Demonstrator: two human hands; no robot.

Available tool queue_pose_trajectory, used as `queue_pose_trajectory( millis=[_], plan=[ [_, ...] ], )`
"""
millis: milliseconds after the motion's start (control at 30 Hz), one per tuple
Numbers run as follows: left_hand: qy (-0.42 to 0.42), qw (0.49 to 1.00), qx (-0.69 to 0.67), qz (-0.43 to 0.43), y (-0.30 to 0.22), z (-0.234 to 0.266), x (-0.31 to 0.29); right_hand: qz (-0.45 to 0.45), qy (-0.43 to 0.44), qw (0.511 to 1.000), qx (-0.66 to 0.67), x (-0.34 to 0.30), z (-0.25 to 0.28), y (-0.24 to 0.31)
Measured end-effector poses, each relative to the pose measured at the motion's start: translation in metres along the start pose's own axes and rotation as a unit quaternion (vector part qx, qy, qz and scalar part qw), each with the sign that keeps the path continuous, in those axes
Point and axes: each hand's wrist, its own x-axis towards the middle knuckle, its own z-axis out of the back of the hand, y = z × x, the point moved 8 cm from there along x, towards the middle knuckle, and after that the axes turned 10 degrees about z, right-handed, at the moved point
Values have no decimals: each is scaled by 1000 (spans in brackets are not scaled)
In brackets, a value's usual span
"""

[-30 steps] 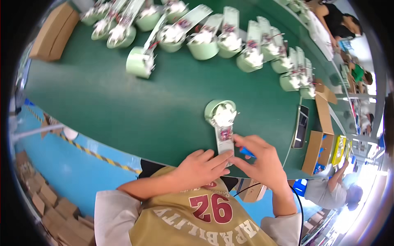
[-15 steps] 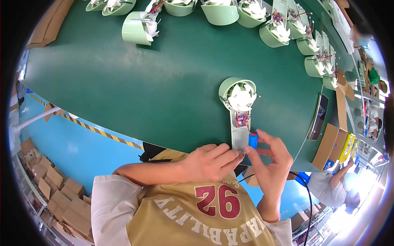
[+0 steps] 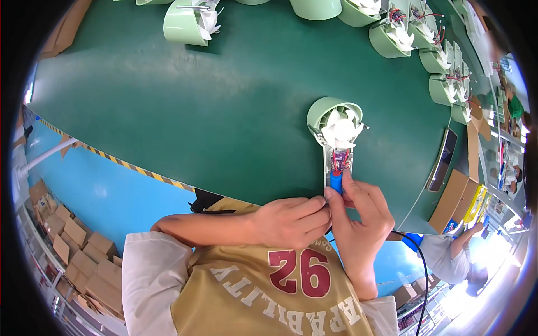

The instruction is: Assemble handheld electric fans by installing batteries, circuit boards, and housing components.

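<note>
Blue cylinder point(image 3: 336, 183), pinched in the right hand point(image 3: 361, 211), sits at the handle point(image 3: 327, 171) of the fan point(image 3: 339, 127), worktop point(image 3: 235, 129) near side; pushing crookedly could trap the red wires point(image 3: 335, 162); the left hand point(image 3: 294, 222), grip unclear, is by the handle's near end

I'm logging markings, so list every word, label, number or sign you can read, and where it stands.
Tan top: large dark-red number and white lettering, readable but not copied out here.
Floor tape: yellow-and-black stripes, no words seen.
Circuit board: any print too small to read.
Blue cylinder in the right hand: no print visible.
</note>
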Motion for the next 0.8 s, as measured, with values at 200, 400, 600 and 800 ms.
queue_pose_trajectory(
  millis=[200,400,600,800],
  plan=[
    [16,999,-42,21,2,1,2,-36,27,999,-30,4,2,0],
    [32,998,-45,38,2,-1,2,14,48,992,-114,2,2,7],
    [32,988,-131,68,26,30,20,-3,2,1000,-21,-5,11,-5],
    [2,997,-58,50,60,65,60,41,-30,998,27,22,5,2]
  ],
)
